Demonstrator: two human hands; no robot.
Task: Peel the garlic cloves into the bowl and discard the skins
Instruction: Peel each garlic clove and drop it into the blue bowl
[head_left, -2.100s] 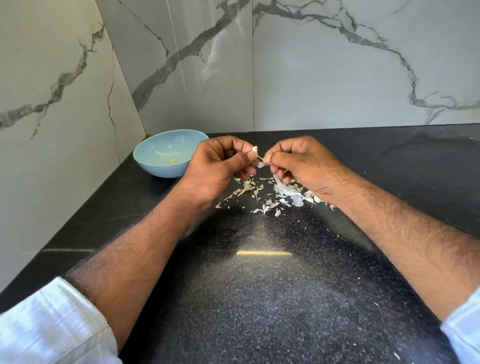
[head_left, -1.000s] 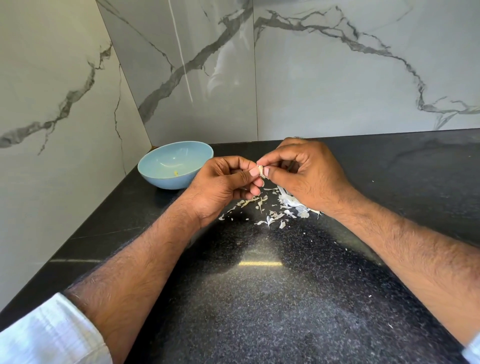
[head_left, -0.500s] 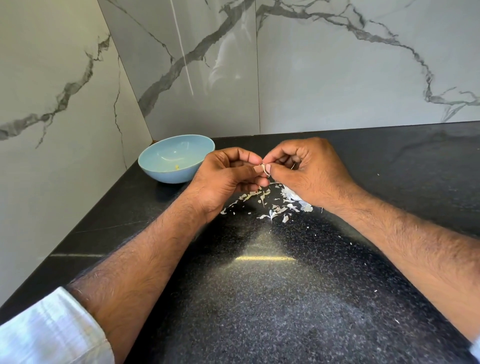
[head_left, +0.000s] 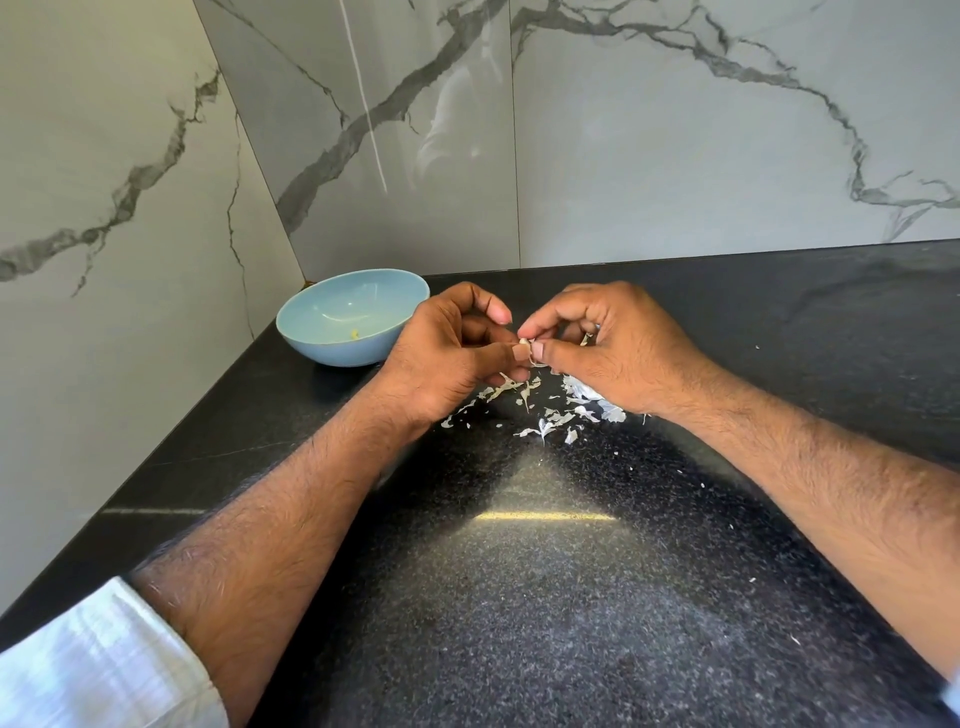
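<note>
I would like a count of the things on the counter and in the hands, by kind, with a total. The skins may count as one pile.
Bowl: 1
Garlic clove, pinched between both hands: 1
Pile of skins: 1
Hands, left and right: 2
Total: 5

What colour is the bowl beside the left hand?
Light blue, inside and out; the bowl shows clearly in the head view.

Pale blue bowl (head_left: 332, 343), speckled black counter (head_left: 545, 597), grey-veined white wall (head_left: 701, 145).
</note>
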